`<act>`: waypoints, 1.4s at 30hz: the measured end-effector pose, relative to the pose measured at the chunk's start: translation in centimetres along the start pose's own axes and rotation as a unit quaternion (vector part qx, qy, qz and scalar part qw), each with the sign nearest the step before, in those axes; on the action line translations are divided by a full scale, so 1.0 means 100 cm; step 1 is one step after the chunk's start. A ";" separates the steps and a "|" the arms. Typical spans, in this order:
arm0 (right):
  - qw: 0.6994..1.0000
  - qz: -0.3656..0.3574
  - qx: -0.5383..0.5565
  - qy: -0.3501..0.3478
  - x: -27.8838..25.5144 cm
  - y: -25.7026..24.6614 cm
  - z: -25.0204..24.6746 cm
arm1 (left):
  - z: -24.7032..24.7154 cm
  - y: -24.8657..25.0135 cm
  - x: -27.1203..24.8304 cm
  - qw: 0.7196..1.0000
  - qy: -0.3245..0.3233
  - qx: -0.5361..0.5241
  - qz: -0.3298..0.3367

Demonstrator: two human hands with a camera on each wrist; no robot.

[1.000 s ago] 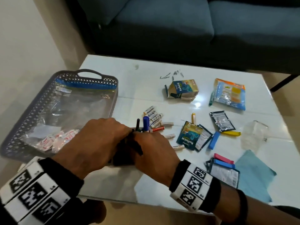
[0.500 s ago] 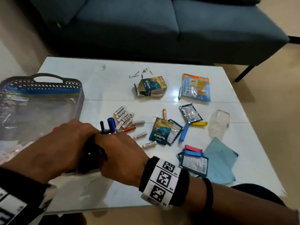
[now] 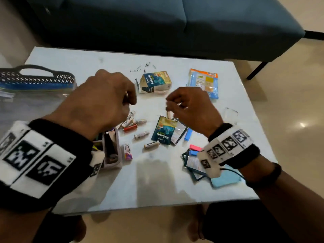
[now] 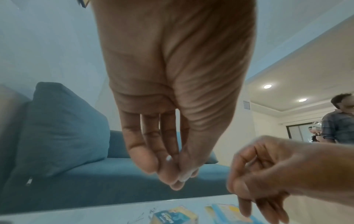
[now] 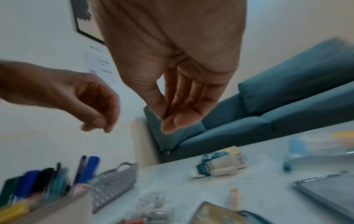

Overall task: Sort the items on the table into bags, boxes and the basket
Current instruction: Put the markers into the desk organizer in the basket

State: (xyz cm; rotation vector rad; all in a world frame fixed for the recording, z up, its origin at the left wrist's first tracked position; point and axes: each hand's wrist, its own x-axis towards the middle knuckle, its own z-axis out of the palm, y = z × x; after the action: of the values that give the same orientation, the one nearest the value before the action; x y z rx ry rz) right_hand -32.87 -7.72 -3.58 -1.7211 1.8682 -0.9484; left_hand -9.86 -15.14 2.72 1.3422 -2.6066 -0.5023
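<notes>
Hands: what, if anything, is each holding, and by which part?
It cannot be told. The left hand and right hand each draw fingertips together; only a pale speck shows at the left fingertips, too small to identify.

Colours across my table view

I see a pale, glossy white table [image 3: 73,55] in front of a dark teal-blue sofa [image 3: 140,18]. The basket [image 3: 37,78] is grey with a diamond lattice wall, and a clear bag with a blue strip lies in it. The small carton [image 3: 155,81] is teal and yellow-cream; the sachet [image 3: 164,132] is dark teal with gold. The flat pack [image 3: 204,83] is light blue, topped orange. My wristbands are black with white squares bearing black block markers. One battery [image 3: 130,128] is red.
</notes>
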 end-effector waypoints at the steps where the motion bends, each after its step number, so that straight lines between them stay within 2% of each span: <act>1: 0.999 0.012 -0.049 -0.005 -0.003 0.016 -0.008 | 0.003 0.003 0.003 1.000 -0.003 -0.006 0.001; 3: 0.987 0.023 -0.153 -0.033 -0.011 0.040 -0.015 | 0.006 0.004 0.007 1.000 -0.005 -0.010 -0.003; 5: 0.973 0.032 -0.208 -0.094 -0.017 0.052 -0.014 | 0.007 0.001 0.009 1.000 0.001 -0.007 -0.016; 9: 0.962 0.013 -0.197 -0.187 -0.015 0.049 -0.002 | 0.001 -0.014 0.012 0.998 0.002 0.009 -0.060; 14: 0.950 -0.026 -0.205 -0.234 -0.010 0.024 0.029 | -0.003 -0.026 0.012 0.995 0.008 0.037 -0.091; 17: 0.942 -0.082 -0.165 -0.279 -0.013 -0.003 0.060 | 0.001 -0.024 0.013 0.996 0.015 0.045 -0.079; 20: 0.920 -0.141 -0.182 -0.317 -0.019 -0.020 0.093 | 0.002 -0.024 0.017 0.996 0.020 0.045 -0.077; 24: 0.918 -0.170 -0.194 -0.301 -0.017 -0.018 0.114 | -0.001 -0.029 0.018 0.996 0.005 0.023 -0.081; 28: 0.929 -0.151 -0.184 -0.283 -0.014 -0.021 0.120 | -0.015 -0.042 0.005 0.998 -0.023 0.012 -0.059; 31: 0.963 -0.070 -0.115 -0.233 -0.003 -0.027 0.104 | -0.030 -0.055 -0.015 0.996 -0.072 0.027 -0.050; 33: 0.984 0.038 0.026 -0.173 0.006 -0.035 0.086 | -0.035 -0.066 -0.028 0.992 -0.105 0.051 -0.040; 34: 0.975 0.104 0.120 -0.156 0.010 -0.040 0.076 | -0.035 -0.071 -0.033 0.990 -0.115 0.073 -0.032; 35: 0.949 0.159 0.224 -0.151 0.013 -0.047 0.067 | -0.034 -0.076 -0.039 0.987 -0.121 0.100 -0.025; 37: 0.862 0.232 0.420 -0.165 0.011 -0.061 0.053 | -0.030 -0.085 -0.046 0.983 -0.128 0.130 -0.020; 40: 0.714 0.259 0.610 -0.225 0.001 -0.080 0.049 | -0.028 -0.091 -0.051 0.983 -0.129 0.126 -0.017; 41: 0.679 0.250 0.646 -0.244 -0.002 -0.086 0.052 | -0.029 -0.091 -0.051 0.984 -0.127 0.124 -0.017; 42: 0.672 0.236 0.652 -0.260 -0.004 -0.090 0.058 | -0.030 -0.092 -0.052 0.984 -0.126 0.121 -0.019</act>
State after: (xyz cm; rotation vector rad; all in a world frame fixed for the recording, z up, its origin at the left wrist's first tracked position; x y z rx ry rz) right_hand -22.45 -8.40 -1.01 -0.4441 0.6852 -0.9785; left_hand 0.97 -16.50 2.12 1.4905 -2.9326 -0.3915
